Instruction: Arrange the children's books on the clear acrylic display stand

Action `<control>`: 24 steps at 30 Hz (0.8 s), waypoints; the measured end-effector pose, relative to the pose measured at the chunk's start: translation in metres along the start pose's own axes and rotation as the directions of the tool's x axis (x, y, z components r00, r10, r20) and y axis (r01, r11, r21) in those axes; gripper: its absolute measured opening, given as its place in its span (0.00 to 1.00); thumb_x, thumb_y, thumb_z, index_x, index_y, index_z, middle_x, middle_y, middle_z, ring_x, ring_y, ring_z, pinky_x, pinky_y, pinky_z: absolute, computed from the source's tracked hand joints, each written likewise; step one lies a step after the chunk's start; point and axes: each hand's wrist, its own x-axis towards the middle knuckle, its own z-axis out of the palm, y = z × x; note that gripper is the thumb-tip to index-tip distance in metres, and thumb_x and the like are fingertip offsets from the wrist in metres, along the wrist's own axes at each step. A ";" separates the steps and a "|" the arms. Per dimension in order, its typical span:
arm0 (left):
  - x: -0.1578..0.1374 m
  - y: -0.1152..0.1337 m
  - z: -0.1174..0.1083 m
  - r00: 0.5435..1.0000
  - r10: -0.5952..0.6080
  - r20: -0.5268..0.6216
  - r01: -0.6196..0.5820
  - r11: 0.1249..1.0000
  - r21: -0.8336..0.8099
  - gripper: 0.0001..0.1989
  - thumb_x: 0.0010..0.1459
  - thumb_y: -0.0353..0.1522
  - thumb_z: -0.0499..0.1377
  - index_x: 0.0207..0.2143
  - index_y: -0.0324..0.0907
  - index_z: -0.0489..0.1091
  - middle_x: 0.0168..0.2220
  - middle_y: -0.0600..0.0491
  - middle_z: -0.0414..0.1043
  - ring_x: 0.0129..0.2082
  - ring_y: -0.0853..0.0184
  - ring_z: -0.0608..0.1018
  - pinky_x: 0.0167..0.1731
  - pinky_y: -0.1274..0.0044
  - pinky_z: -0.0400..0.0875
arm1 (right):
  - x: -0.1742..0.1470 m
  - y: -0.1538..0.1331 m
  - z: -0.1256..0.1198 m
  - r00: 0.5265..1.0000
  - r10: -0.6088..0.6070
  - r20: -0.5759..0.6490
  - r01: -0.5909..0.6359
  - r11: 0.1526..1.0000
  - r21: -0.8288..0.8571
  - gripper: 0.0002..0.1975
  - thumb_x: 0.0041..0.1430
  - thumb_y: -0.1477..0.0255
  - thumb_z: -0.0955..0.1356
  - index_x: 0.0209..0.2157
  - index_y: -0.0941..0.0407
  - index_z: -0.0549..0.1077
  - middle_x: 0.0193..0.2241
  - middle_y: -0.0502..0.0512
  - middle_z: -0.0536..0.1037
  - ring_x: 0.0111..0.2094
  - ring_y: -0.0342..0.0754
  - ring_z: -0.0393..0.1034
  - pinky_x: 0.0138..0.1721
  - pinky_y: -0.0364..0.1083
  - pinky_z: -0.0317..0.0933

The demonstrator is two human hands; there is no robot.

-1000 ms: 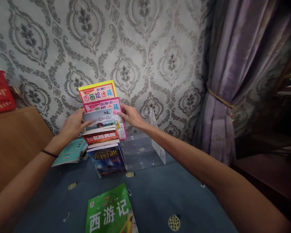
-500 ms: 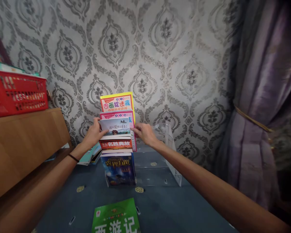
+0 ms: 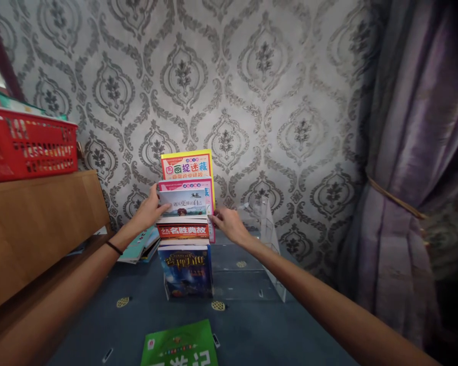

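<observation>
A tiered clear acrylic stand [image 3: 269, 249] bears several upright books, one row behind another. In its middle rows, a pale blue-and-white book [image 3: 187, 198] stands between my hands. My left hand [image 3: 148, 209] grips its left edge, the thumb lying on the front cover. At the lower right edge, my right hand [image 3: 229, 223] has its fingers pinched together against the book. Behind it rise a pink book [image 3: 181, 184] and a yellow-edged book [image 3: 187, 161]. In front are an orange-red book [image 3: 183, 231] and a dark blue book [image 3: 185, 274]. The pale book's lower part is hidden.
A green book [image 3: 179, 340] lies on the dark blue tablecloth [image 3: 259, 330] nearest me. More books [image 3: 137, 246] lie left of the stand. A red basket [image 3: 41, 147] sits on a wooden cabinet [image 3: 41, 218] at left. Patterned wall behind; a purple curtain [image 3: 400, 203] hangs at right.
My right hand has slid lower along the pale book's right edge, while my left hand keeps its place at the left edge. The whole view has shifted slightly, putting the stand lower in the picture.
</observation>
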 end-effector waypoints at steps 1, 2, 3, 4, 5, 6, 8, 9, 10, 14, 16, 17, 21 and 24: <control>0.002 0.000 0.000 1.000 0.003 0.012 -0.003 1.000 0.013 0.37 0.57 0.41 0.59 0.64 0.37 0.49 0.48 0.43 0.73 0.38 0.57 0.78 0.41 0.66 0.72 | -0.001 -0.001 -0.001 1.000 0.001 0.007 -0.001 1.000 -0.018 0.10 0.68 0.68 0.67 0.36 0.58 0.78 0.33 0.60 0.84 0.36 0.51 0.78 0.35 0.43 0.61; 0.003 0.000 0.000 1.000 0.000 0.029 -0.001 0.999 0.034 0.35 0.57 0.42 0.58 0.62 0.37 0.52 0.47 0.44 0.74 0.38 0.56 0.78 0.41 0.66 0.72 | -0.002 -0.002 -0.001 1.000 0.002 0.015 -0.002 1.000 -0.022 0.11 0.68 0.68 0.66 0.36 0.58 0.78 0.33 0.60 0.84 0.35 0.51 0.78 0.34 0.43 0.60; 0.004 0.001 -0.001 0.999 -0.009 0.048 0.006 0.999 0.054 0.32 0.56 0.42 0.58 0.59 0.38 0.55 0.45 0.44 0.74 0.39 0.56 0.78 0.41 0.67 0.72 | -0.003 -0.003 -0.002 1.000 0.001 0.022 0.000 1.000 -0.018 0.11 0.68 0.69 0.66 0.35 0.58 0.78 0.32 0.59 0.84 0.34 0.50 0.78 0.34 0.43 0.60; 0.004 0.001 -0.001 0.998 -0.020 0.066 0.015 0.997 0.070 0.29 0.56 0.43 0.58 0.56 0.38 0.57 0.43 0.46 0.74 0.39 0.55 0.78 0.40 0.67 0.72 | -0.003 -0.004 -0.002 1.000 -0.002 0.028 0.003 1.000 -0.015 0.11 0.68 0.69 0.66 0.35 0.58 0.78 0.32 0.58 0.83 0.34 0.49 0.77 0.34 0.42 0.59; 0.005 0.002 -0.001 0.996 -0.031 0.080 0.025 0.997 0.079 0.28 0.56 0.43 0.58 0.54 0.39 0.58 0.41 0.47 0.74 0.39 0.55 0.77 0.40 0.67 0.71 | -0.004 -0.004 -0.003 0.999 -0.005 0.032 0.006 1.000 -0.016 0.10 0.68 0.70 0.66 0.35 0.58 0.78 0.32 0.58 0.84 0.34 0.49 0.77 0.34 0.42 0.59; 0.005 0.002 -0.002 0.995 -0.038 0.089 0.030 0.996 0.081 0.27 0.56 0.43 0.57 0.53 0.39 0.58 0.39 0.48 0.73 0.38 0.55 0.77 0.39 0.68 0.71 | -0.004 -0.004 -0.003 0.999 -0.007 0.036 0.007 1.000 -0.020 0.10 0.68 0.70 0.67 0.35 0.58 0.78 0.32 0.57 0.84 0.34 0.48 0.77 0.34 0.42 0.59; 0.005 0.004 -0.003 0.994 -0.042 0.102 0.033 0.996 0.081 0.27 0.55 0.43 0.57 0.53 0.40 0.57 0.36 0.50 0.72 0.38 0.56 0.77 0.38 0.68 0.71 | -0.005 -0.005 -0.004 0.999 -0.008 0.042 0.009 1.000 -0.030 0.09 0.68 0.71 0.67 0.34 0.58 0.78 0.32 0.58 0.84 0.34 0.48 0.77 0.34 0.42 0.58; 0.005 0.005 -0.004 0.993 -0.044 0.111 0.034 0.996 0.084 0.27 0.55 0.43 0.57 0.53 0.40 0.57 0.35 0.51 0.72 0.38 0.56 0.77 0.38 0.69 0.71 | -0.005 -0.005 -0.005 0.999 -0.008 0.046 0.010 0.999 -0.034 0.09 0.68 0.71 0.67 0.34 0.58 0.78 0.32 0.58 0.84 0.34 0.48 0.77 0.34 0.41 0.58; 0.005 0.006 -0.005 0.992 -0.047 0.121 0.036 0.995 0.089 0.27 0.55 0.43 0.57 0.53 0.40 0.57 0.35 0.51 0.72 0.38 0.55 0.77 0.38 0.68 0.71 | -0.005 -0.006 -0.005 0.999 -0.008 0.051 0.010 0.999 -0.039 0.09 0.68 0.72 0.67 0.34 0.58 0.78 0.32 0.57 0.84 0.34 0.48 0.77 0.33 0.41 0.58; 0.006 0.007 -0.006 0.987 -0.062 0.150 0.046 0.993 0.111 0.28 0.55 0.45 0.56 0.53 0.39 0.55 0.39 0.48 0.73 0.41 0.54 0.77 0.41 0.67 0.72 | -0.006 -0.008 -0.008 0.997 -0.014 0.073 0.019 0.998 -0.067 0.09 0.68 0.72 0.66 0.35 0.58 0.78 0.34 0.57 0.84 0.35 0.47 0.77 0.33 0.40 0.58; 0.007 0.007 -0.005 0.986 -0.069 0.153 0.053 0.993 0.104 0.29 0.54 0.45 0.57 0.54 0.39 0.54 0.41 0.46 0.73 0.44 0.52 0.77 0.42 0.66 0.72 | -0.006 -0.010 -0.010 0.996 -0.017 0.086 0.025 0.995 -0.092 0.10 0.69 0.72 0.66 0.36 0.58 0.78 0.34 0.57 0.83 0.36 0.47 0.77 0.35 0.41 0.58; 0.008 0.006 -0.005 0.986 -0.069 0.154 0.055 0.994 0.095 0.30 0.54 0.45 0.57 0.54 0.39 0.54 0.43 0.45 0.73 0.44 0.52 0.77 0.43 0.65 0.72 | -0.007 -0.012 -0.011 0.995 -0.018 0.094 0.028 0.994 -0.108 0.10 0.69 0.72 0.66 0.36 0.58 0.79 0.34 0.57 0.83 0.37 0.47 0.77 0.35 0.41 0.58; 0.008 0.006 -0.005 0.988 -0.056 0.145 0.049 0.998 0.050 0.31 0.52 0.44 0.59 0.53 0.39 0.55 0.47 0.42 0.73 0.46 0.51 0.77 0.44 0.63 0.72 | -0.009 -0.016 -0.015 0.993 -0.015 0.121 0.037 0.984 -0.175 0.12 0.70 0.72 0.64 0.37 0.58 0.79 0.36 0.60 0.83 0.41 0.51 0.77 0.37 0.42 0.58; 0.007 0.006 -0.006 0.989 -0.051 0.142 0.048 0.999 0.025 0.32 0.51 0.43 0.60 0.54 0.40 0.54 0.45 0.43 0.74 0.45 0.52 0.77 0.45 0.64 0.72 | -0.010 -0.019 -0.016 0.991 -0.013 0.137 0.043 0.975 -0.218 0.13 0.71 0.71 0.64 0.39 0.59 0.79 0.38 0.64 0.83 0.44 0.54 0.77 0.38 0.43 0.59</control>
